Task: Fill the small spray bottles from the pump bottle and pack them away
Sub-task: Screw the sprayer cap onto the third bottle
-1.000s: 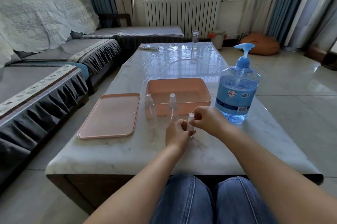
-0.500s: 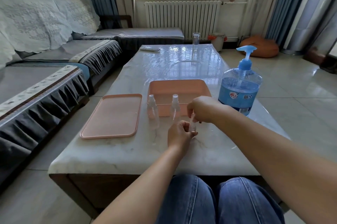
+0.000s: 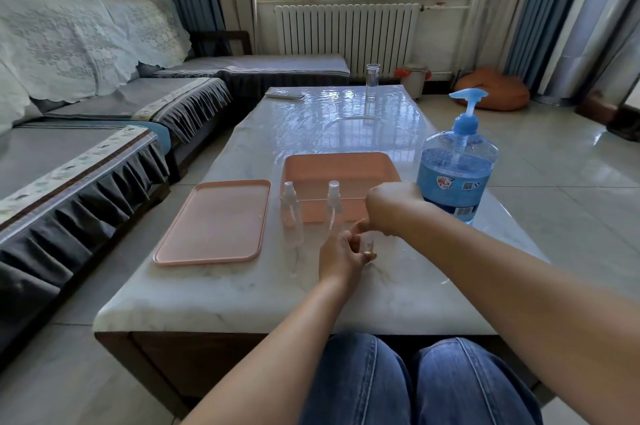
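On the marble table (image 3: 242,289) my left hand (image 3: 341,253) grips a small clear spray bottle (image 3: 369,246) by its body, low near the tabletop. My right hand (image 3: 393,206) comes down over the bottle's top, knuckles up, fingers closed on the spray cap, which is hidden. Two more small clear spray bottles (image 3: 292,215) (image 3: 333,204) stand upright just left of my hands, in front of the pink box (image 3: 341,165). The large blue pump bottle (image 3: 456,170) stands to the right, behind my right wrist.
A flat pink lid (image 3: 214,222) lies left of the small bottles. A tall clear glass (image 3: 372,81) and a remote (image 3: 285,95) sit at the table's far end. A grey sofa (image 3: 104,119) runs along the left; my knees are under the near edge.
My right hand has rolled over the bottle's top, from pinching the cap at the side to covering it with the wrist raised. The left hand has kept its grip on the bottle.
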Tool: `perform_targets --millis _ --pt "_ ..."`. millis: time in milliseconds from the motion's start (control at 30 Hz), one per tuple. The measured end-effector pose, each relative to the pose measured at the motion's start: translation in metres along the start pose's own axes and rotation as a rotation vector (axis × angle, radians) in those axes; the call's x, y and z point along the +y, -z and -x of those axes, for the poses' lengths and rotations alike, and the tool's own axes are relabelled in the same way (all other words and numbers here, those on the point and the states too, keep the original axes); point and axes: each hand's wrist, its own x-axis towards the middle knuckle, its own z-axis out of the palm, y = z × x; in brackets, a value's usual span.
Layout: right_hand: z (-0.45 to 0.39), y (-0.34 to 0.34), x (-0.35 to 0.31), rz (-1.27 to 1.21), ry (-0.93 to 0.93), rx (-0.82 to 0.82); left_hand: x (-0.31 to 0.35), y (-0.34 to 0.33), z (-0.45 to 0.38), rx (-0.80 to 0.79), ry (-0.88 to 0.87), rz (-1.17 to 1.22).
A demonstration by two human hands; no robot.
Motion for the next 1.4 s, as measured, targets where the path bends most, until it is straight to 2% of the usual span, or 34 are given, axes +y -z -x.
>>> perform_targets --millis 133,300,367,500,700,867,1067,1267,1400 --pt "-0.001 -0.004 0.001 -0.077 0.172 -0.13 -0.002 0.0 -0.002 0.002 0.021 -0.024" --pt "0.0 -0.023 -0.004 -0.056 0.065 0.03 0.001 -0.002 0.0 0.013 0.045 0.047" --pt "0.001 -0.027 -0.004 -0.056 0.011 0.038 0.0 -0.001 -0.001 0.02 0.038 0.025" --pt "0.005 -0.021 -0.005 -0.058 0.081 -0.031 -0.001 0.0 -0.002 0.013 0.029 -0.039" --pt "0.002 -0.02 -0.009 -0.027 0.01 0.02 -0.003 -0.001 -0.002 0.008 0.053 -0.021" --pt "0.0 -0.022 -0.001 -0.081 0.116 0.04 -0.004 0.0 -0.004 -0.001 0.03 -0.075" --pt "0.002 -0.04 -0.009 -0.177 -0.016 0.14 -0.001 -0.003 -0.002 0.051 0.058 -0.11" --pt "0.007 -0.054 -0.018 -0.465 -0.188 0.207 0.004 -0.007 0.007 0.102 0.033 -0.145" --pt "0.007 -0.063 -0.009 -0.626 -0.209 0.216 0.002 0.009 0.009 0.131 -0.011 -0.24"
